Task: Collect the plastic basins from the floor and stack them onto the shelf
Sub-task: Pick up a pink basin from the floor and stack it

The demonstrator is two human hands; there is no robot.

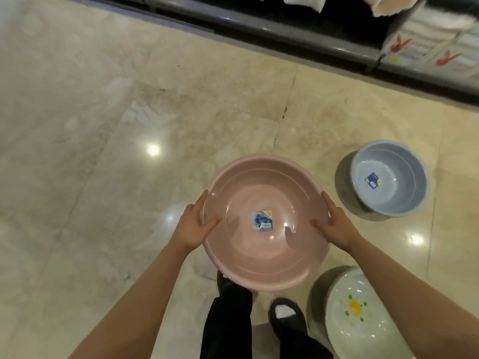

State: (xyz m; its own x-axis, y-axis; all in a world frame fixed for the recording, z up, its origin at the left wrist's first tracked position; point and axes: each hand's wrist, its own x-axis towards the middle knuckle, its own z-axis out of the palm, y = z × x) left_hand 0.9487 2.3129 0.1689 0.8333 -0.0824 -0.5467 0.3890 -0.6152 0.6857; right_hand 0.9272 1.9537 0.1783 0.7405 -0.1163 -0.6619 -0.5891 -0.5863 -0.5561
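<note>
I hold a large pink plastic basin [264,193] above the floor, its mouth facing up and a blue label stuck in its bottom. My left hand [193,225] grips its left rim, thumb inside the bowl. My right hand [334,224] grips the right rim the same way. A blue-grey basin [404,187] with a blue label sits on the floor to the right. A white basin [363,322] with a yellow and green pattern stands on the floor at the lower right, partly behind my right forearm. The dark shelf [298,29] runs along the top.
The floor is glossy beige marble tile [103,125], wide open to the left. Boxed goods with red marks [425,50] fill the shelf's right end. My legs and dark shoes [285,317] are below the pink basin.
</note>
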